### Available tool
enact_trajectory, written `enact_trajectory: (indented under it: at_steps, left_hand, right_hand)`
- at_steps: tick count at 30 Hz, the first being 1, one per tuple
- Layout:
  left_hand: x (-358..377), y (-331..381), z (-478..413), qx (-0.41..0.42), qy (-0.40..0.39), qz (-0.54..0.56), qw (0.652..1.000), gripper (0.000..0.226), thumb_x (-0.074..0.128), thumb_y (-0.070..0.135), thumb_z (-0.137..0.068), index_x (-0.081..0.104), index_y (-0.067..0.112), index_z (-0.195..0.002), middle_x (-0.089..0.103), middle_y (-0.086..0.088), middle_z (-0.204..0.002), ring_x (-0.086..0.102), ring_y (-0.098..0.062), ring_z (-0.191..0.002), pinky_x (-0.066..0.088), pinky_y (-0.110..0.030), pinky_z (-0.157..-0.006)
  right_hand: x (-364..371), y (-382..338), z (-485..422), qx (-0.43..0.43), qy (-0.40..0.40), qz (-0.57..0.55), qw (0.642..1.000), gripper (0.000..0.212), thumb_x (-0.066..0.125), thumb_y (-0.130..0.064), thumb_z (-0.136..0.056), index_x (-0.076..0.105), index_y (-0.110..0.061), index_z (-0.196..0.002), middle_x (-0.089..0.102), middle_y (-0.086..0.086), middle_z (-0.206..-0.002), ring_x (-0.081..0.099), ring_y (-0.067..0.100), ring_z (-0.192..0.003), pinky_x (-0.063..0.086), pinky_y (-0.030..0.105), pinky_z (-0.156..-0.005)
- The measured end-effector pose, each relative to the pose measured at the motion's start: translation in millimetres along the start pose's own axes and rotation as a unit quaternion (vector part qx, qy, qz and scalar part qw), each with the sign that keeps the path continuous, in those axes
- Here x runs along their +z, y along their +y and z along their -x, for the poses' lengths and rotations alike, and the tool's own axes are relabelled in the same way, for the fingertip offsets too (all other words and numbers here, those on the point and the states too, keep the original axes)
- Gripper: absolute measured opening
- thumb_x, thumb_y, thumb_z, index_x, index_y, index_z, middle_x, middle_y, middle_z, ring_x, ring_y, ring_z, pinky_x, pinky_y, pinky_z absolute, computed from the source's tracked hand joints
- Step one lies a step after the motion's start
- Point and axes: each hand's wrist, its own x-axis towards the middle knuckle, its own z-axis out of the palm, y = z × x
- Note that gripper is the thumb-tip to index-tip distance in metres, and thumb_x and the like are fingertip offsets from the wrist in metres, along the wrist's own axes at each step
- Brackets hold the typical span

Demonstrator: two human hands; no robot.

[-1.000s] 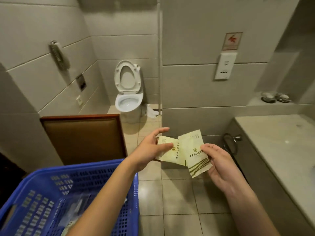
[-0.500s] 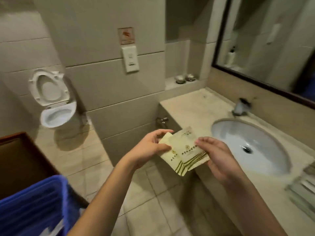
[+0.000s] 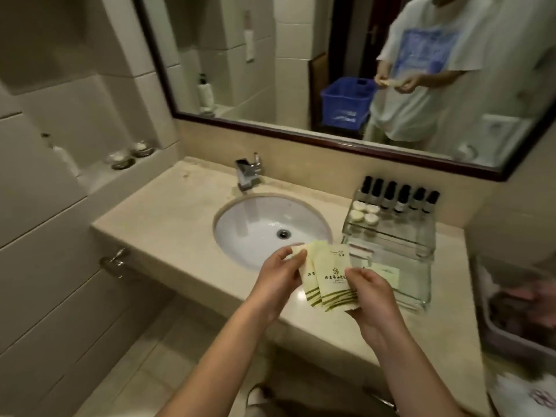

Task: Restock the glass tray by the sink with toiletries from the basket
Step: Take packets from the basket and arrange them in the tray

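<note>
Glass tray (image 3: 421, 299) sitting centre right of frame on counter (image 3: 168, 224), just right of sink (image 3: 255, 233), carrying dark bottles (image 3: 400, 197) along back and loose packet (image 3: 386, 273) in front. Two pale green sachets (image 3: 331, 281) overlapping at frame centre: left hand (image 3: 278, 278) pinching upper left corner, right hand (image 3: 371, 296) pinching lower right edge.

A beige stone counter (image 3: 168, 218) surrounds the oval white sink (image 3: 264, 224). Behind the sink stands a chrome faucet (image 3: 248, 175), with a dark-framed mirror (image 3: 270, 55) above. Pale tiled walls (image 3: 45, 221) rise to its left, and a tiled floor (image 3: 150, 371) lies below.
</note>
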Motion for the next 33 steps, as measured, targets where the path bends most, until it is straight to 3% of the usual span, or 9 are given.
enact_trajectory:
  at_steps: [6, 12, 16, 19, 22, 24, 28, 31, 33]
  left_hand:
    - [35, -10, -69, -0.03, -0.118, -0.053, 0.991, 0.021, 0.052, 0.001, -0.092, 0.059, 0.004, -0.112, 0.069, -0.017, -0.11, 0.065, -0.032, -0.101, 0.052, -0.04, -0.086]
    - [55, 18, -156, -0.049, -0.213, -0.106, 0.97, 0.023, 0.053, 0.002, -0.092, 0.06, 0.008, -0.113, 0.071, -0.009, -0.107, 0.068, -0.023, -0.099, 0.056, -0.03, -0.083]
    - [68, 7, -187, -0.09, -0.27, -0.153, 0.946, 0.025, 0.052, 0.005, -0.093, 0.059, 0.008, -0.116, 0.071, -0.007, -0.108, 0.067, -0.022, -0.099, 0.055, -0.034, -0.087]
    - [76, -18, -190, -0.129, -0.298, -0.188, 0.927, 0.025, 0.047, 0.008, -0.096, 0.059, 0.01, -0.118, 0.07, -0.007, -0.109, 0.067, -0.022, -0.099, 0.056, -0.033, -0.083]
    - [82, -40, -188, -0.166, -0.294, -0.218, 0.916, 0.023, 0.046, 0.014, -0.098, 0.061, 0.014, -0.115, 0.072, -0.001, -0.101, 0.068, -0.009, -0.085, 0.054, -0.022, -0.071]
    - [89, -54, -188, -0.189, -0.282, -0.24, 0.909, 0.022, 0.05, 0.017, -0.096, 0.06, 0.016, -0.115, 0.071, 0.002, -0.098, 0.068, -0.006, -0.08, 0.052, -0.02, -0.067]
    - [106, -84, -187, -0.198, -0.251, -0.283, 0.904, 0.03, 0.056, 0.02, -0.092, 0.057, 0.019, -0.122, 0.067, 0.004, -0.105, 0.066, -0.011, -0.088, 0.049, -0.019, -0.062]
    - [124, -105, -183, -0.22, -0.211, -0.294, 0.906, 0.032, 0.055, 0.017, -0.092, 0.056, 0.018, -0.124, 0.067, 0.003, -0.109, 0.065, -0.012, -0.092, 0.049, -0.018, -0.063]
    - [137, -116, -181, -0.246, -0.184, -0.289, 0.907, 0.028, 0.053, 0.014, -0.093, 0.056, 0.019, -0.12, 0.067, 0.005, -0.108, 0.066, -0.011, -0.093, 0.051, -0.018, -0.067]
  right_hand:
    - [-9, -23, -58, -0.042, 0.13, -0.06, 0.989, 0.012, 0.053, -0.012, -0.093, 0.059, -0.011, -0.083, 0.065, 0.01, -0.082, 0.06, 0.025, -0.075, 0.047, 0.038, -0.072]
    - [-29, -61, -117, -0.077, 0.234, -0.093, 0.965, 0.009, 0.056, -0.01, -0.091, 0.062, -0.009, -0.085, 0.068, 0.016, -0.091, 0.063, 0.031, -0.088, 0.049, 0.046, -0.088]
    - [-25, -47, -143, -0.049, 0.289, -0.086, 0.952, 0.011, 0.055, -0.008, -0.091, 0.058, -0.011, -0.081, 0.066, 0.02, -0.095, 0.062, 0.031, -0.088, 0.049, 0.046, -0.088]
    - [-32, -24, -155, -0.01, 0.314, -0.082, 0.946, 0.009, 0.053, -0.009, -0.093, 0.056, -0.008, -0.085, 0.065, 0.02, -0.093, 0.062, 0.03, -0.082, 0.052, 0.04, -0.075]
    - [-42, -6, -158, 0.017, 0.32, -0.076, 0.944, 0.007, 0.051, -0.008, -0.094, 0.055, -0.003, -0.094, 0.065, 0.014, -0.087, 0.062, 0.025, -0.075, 0.052, 0.027, -0.058]
    - [-53, 5, -161, 0.032, 0.319, -0.073, 0.945, 0.005, 0.052, -0.006, -0.093, 0.055, -0.001, -0.093, 0.065, 0.017, -0.088, 0.063, 0.027, -0.078, 0.052, 0.032, -0.066]
    - [-79, 22, -168, 0.064, 0.304, -0.061, 0.949, 0.012, 0.056, 0.0, -0.09, 0.053, -0.006, -0.079, 0.065, 0.025, -0.091, 0.062, 0.031, -0.08, 0.051, 0.035, -0.069]
    - [-107, 29, -170, 0.096, 0.264, -0.053, 0.958, 0.01, 0.057, -0.003, -0.089, 0.054, -0.009, -0.082, 0.067, 0.014, -0.085, 0.064, 0.025, -0.07, 0.054, 0.025, -0.052]
    - [-131, 30, -176, 0.111, 0.233, -0.03, 0.966, 0.009, 0.06, -0.009, -0.089, 0.055, -0.017, -0.089, 0.07, 0.006, -0.084, 0.067, 0.023, -0.07, 0.056, 0.03, -0.055]
